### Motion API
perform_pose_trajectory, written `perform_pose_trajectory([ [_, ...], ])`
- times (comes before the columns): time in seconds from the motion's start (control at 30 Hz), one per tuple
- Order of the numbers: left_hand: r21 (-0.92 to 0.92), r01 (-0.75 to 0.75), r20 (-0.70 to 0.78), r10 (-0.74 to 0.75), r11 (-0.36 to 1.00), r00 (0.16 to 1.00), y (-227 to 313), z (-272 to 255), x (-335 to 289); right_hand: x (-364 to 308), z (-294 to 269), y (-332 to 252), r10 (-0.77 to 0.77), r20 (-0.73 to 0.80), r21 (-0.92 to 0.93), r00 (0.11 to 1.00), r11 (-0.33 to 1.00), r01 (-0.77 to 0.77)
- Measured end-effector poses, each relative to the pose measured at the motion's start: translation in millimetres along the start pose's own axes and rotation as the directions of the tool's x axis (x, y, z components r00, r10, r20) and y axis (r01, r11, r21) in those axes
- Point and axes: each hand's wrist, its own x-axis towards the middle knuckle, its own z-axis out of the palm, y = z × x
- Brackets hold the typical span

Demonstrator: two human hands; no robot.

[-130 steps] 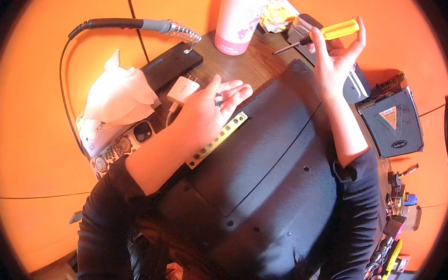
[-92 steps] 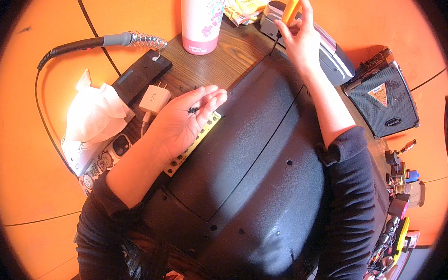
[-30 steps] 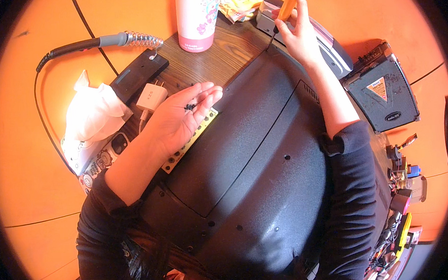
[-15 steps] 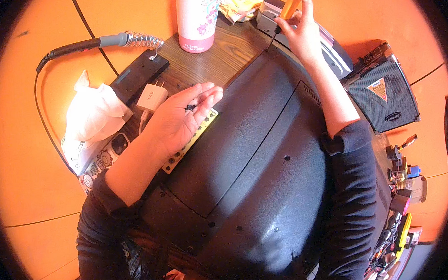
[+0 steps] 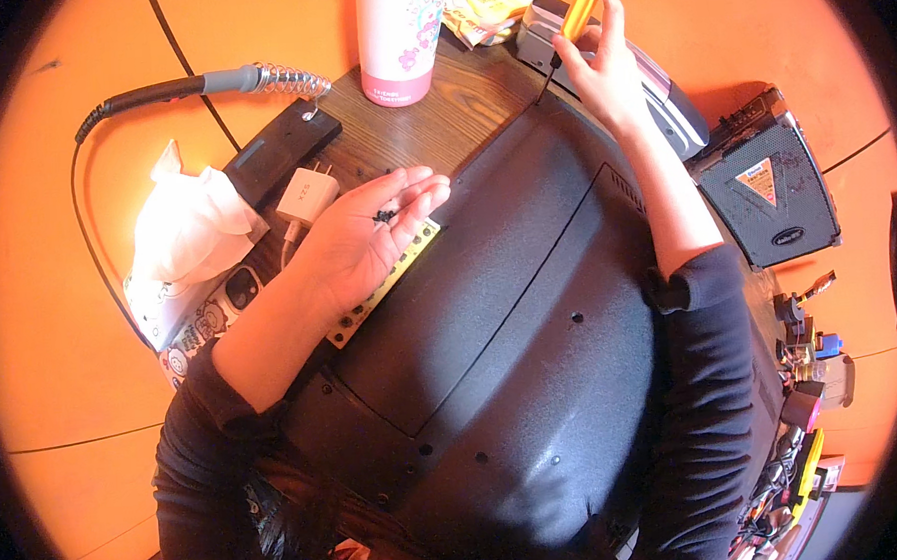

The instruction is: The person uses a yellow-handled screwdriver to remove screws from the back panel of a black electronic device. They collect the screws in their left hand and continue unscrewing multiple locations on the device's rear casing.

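Observation:
A large black monitor back cover (image 5: 510, 307) lies face down across a small wooden table (image 5: 442, 120) and my lap. My right hand (image 5: 604, 68) grips a yellow-handled screwdriver (image 5: 570, 26), its tip down at the cover's far top edge. My left hand (image 5: 362, 239) rests palm up on the cover's left edge, fingers apart, with a few small black screws (image 5: 384, 216) lying in the palm. A yellow strip of ports (image 5: 384, 283) shows under that hand.
A pink tumbler (image 5: 398, 37) stands at the table's far edge. A white charger (image 5: 305, 198), a black flat device (image 5: 283, 152), a crumpled tissue (image 5: 191, 226) and a phone (image 5: 214, 305) sit at left. A black tool case (image 5: 765, 196) and loose tools (image 5: 803, 365) lie at right.
My right hand has brought the screwdriver from up in the air down to the cover's top edge. My left hand stays palm up with the screws.

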Motion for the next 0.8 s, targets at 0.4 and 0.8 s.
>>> perform_pose_trajectory([
  [0.4, -0.030, -0.002, 0.022, 0.002, 1.000, 1.000, -1, -1, 0, -1, -1, -8, 0.043, -0.040, -0.077, 0.998, 0.996, -0.046],
  [0.8, -0.020, 0.003, 0.031, -0.002, 1.000, 1.000, 0, -2, 0, -2, 7, -4, -0.091, -0.054, 0.258, 0.994, 0.961, 0.102],
])
